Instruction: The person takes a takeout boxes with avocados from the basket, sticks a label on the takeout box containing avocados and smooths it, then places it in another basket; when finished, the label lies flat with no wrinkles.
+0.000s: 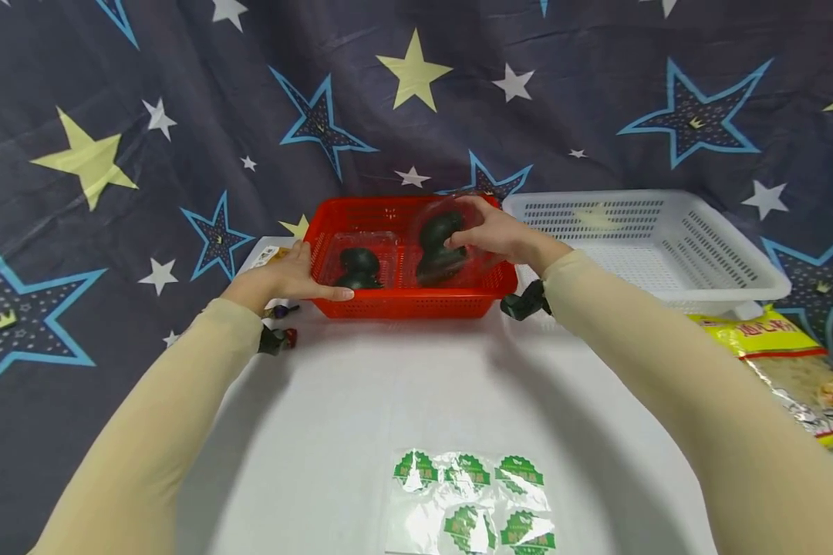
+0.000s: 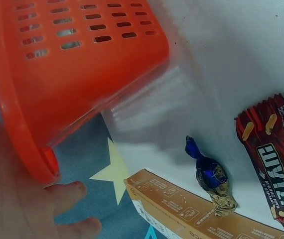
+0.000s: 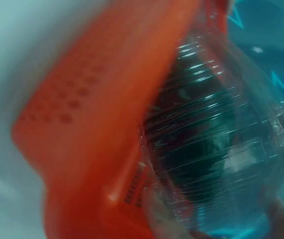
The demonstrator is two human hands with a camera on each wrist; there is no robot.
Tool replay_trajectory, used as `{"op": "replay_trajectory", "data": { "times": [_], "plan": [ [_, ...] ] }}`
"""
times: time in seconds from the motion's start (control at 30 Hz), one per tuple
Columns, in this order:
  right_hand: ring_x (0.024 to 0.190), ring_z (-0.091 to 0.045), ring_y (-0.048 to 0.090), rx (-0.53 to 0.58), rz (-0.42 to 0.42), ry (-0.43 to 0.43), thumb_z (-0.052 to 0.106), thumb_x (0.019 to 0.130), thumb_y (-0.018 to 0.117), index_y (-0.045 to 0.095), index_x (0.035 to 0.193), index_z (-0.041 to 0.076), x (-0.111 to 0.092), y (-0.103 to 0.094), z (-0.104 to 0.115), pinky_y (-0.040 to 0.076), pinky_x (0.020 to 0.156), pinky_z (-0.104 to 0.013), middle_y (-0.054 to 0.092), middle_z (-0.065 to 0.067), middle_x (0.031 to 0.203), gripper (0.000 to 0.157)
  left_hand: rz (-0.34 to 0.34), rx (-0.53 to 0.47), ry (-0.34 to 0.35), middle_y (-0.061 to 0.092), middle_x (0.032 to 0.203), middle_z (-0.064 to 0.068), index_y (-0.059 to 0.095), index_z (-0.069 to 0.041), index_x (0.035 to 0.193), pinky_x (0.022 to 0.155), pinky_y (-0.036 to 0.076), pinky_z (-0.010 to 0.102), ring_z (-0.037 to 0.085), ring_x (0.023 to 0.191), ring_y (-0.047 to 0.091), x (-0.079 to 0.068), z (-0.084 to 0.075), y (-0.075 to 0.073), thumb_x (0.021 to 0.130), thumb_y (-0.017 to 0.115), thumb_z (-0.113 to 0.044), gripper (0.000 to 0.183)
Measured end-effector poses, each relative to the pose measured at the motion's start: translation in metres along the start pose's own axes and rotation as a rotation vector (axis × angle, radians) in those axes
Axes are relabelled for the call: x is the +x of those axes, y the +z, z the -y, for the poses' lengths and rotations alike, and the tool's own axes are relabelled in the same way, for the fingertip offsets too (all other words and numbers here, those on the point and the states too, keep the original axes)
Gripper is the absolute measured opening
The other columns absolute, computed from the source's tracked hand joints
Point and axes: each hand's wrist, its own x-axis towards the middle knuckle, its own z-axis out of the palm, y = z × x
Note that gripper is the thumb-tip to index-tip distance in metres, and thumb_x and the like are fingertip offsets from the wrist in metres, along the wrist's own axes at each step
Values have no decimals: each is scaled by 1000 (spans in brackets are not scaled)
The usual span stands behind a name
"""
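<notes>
Clear container (image 1: 436,254) held at red basket (image 1: 409,305)

The left hand (image 1: 281,276) is rested against the basket, fingers straight; a wrapped bar's (image 2: 274,164) lettering is revealed by the left wrist only. Over the basket's right half, the container is pinched by the right hand (image 1: 497,233).

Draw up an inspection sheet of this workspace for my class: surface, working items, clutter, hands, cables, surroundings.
Surface: white tabletop, shadowed below both arms.
Working items: red basket holding a clear container with dark green contents; held container, similarly filled, tilted.
Clutter: white basket and yellow packet at right; sheet of green stickers in front; twist-wrapped candy, dark red bar and orange-brown box at left.
Hands: left hand rests on the red basket's left rim; right hand holds the tilted container.
Cables: nothing seen.
Surroundings: dark star-patterned cloth behind.
</notes>
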Motion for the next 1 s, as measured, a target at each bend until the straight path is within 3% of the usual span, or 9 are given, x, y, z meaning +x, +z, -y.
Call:
{"op": "replay_trajectory", "data": {
  "times": [0.13, 0.23, 0.37, 0.47, 0.6, 0.8, 0.93, 1.0],
  "plan": [
    [78, -26, 59, 2, -30, -17, 26, 89, 65, 10, 152, 33, -12, -17, 11, 52, 82, -48, 43, -15, 122, 84, 4, -3, -1, -9, 157, 20, -12, 2, 149, 105, 25, 62, 40, 143, -4, 0, 0, 0, 57, 66, -80, 146],
    [92, -27, 61, 25, -50, -34, 27, 89, 66, 9, 151, 36, -26, -28, 18, 49, 89, -50, 37, -18, 136, 85, 5, 4, -3, -10, 157, 21, -13, 2, 149, 106, 24, 62, 41, 143, -5, 0, 0, 0, 57, 65, -81, 147],
    [115, -29, 52, 84, -61, -92, 27, 90, 64, 9, 151, 40, -50, -37, 23, 46, 94, -51, 23, -17, 149, 83, 1, 0, -1, -9, 157, 21, -13, 1, 149, 104, 26, 63, 41, 143, -4, -1, 0, 0, 57, 65, -81, 146],
    [119, -31, 48, 153, -53, -150, 24, 91, 62, 12, 149, 42, -73, -36, 19, 46, 94, -50, 18, -15, 151, 78, 5, -1, -5, -9, 157, 21, -13, 1, 149, 103, 27, 63, 42, 143, -4, -2, -1, 0, 57, 65, -81, 146],
    [120, -34, 46, 215, -39, -196, 18, 92, 61, 16, 148, 42, -102, -22, 8, 40, 99, -55, 10, -13, 154, 76, 6, 14, -9, -11, 157, 22, -14, 2, 148, 106, 23, 63, 42, 143, -5, -3, 2, 0, 57, 64, -82, 147],
    [122, -39, 46, 221, 1, -305, 7, 91, 61, 18, 150, 35, -145, 12, -22, 50, 87, -42, 15, -16, 154, 79, -8, 5, 13, -9, 157, 22, -13, 3, 148, 106, 22, 62, 41, 143, -4, 1, 2, 0, 57, 65, -81, 147],
    [117, -42, 50, 167, 14, -350, 7, 90, 62, 18, 151, 32, -168, 35, -45, 53, 82, -42, 22, -17, 151, 79, 7, 8, 1, -12, 157, 22, -15, 3, 148, 108, 18, 61, 40, 143, -7, 1, 2, 1, 57, 64, -82, 147],
    [121, -43, 45, 112, -6, -359, 10, 89, 63, 19, 151, 31, -178, 45, -56, 51, 84, -45, 21, -16, 152, 79, 12, 16, -1, -13, 157, 21, -15, 3, 147, 109, 16, 61, 40, 143, -8, 1, 2, 1, 57, 63, -83, 147]
  ]
}}
